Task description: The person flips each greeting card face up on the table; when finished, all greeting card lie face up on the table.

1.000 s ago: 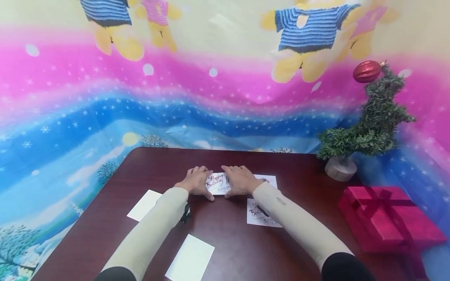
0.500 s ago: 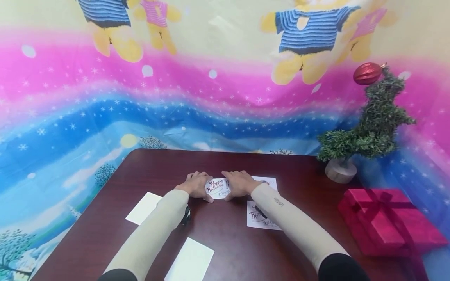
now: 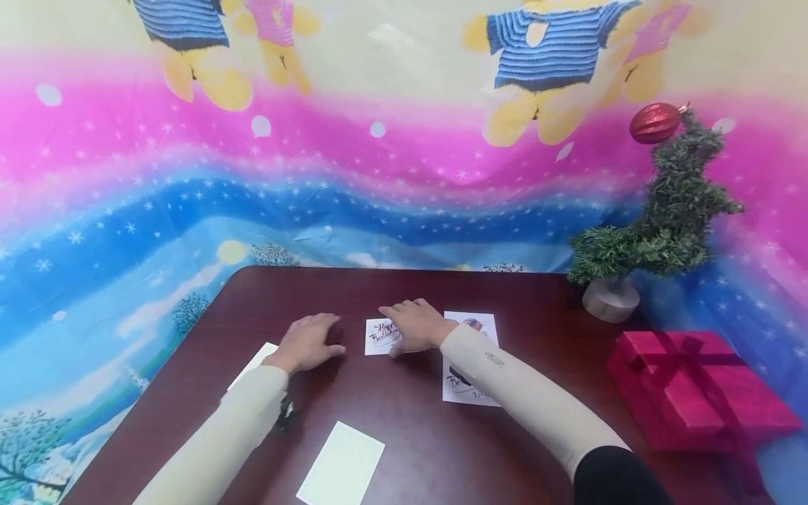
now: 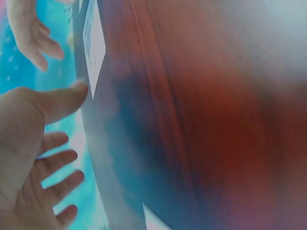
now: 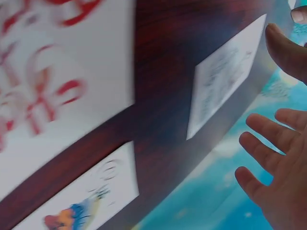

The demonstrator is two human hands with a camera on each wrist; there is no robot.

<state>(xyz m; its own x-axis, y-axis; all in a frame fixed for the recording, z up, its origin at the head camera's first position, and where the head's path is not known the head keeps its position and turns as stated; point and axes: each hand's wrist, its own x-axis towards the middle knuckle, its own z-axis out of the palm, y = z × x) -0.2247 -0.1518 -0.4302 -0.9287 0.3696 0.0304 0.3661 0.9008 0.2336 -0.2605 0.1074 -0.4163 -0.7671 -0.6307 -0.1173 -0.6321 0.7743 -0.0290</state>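
A white card with "Happy Birthday" lettering (image 3: 376, 342) lies flat near the middle back of the table. Over its right part hovers my right hand (image 3: 416, 327); the right wrist view shows its fingers spread, apart from the card (image 5: 224, 79). My left hand (image 3: 309, 344) is raised over the table, left of that card, with thumb and fingers apart and nothing in them. Partly behind my left forearm lies a plain white card (image 3: 250, 366). Right of my right hand are a card with a coloured picture (image 3: 489, 322) and a lettered card (image 3: 454, 393), partly covered by my sleeve.
Another plain white card (image 3: 341, 463) lies near the front of the dark red table (image 3: 404, 435). At the right stand a red gift box with a ribbon (image 3: 701, 393) and a small green tree (image 3: 669, 217) on a wooden base. A printed cloth hangs behind.
My left hand has let go of the lettered card's left edge and moved left, above the plain card. My right hand has come off its right edge and shifted slightly left over it.
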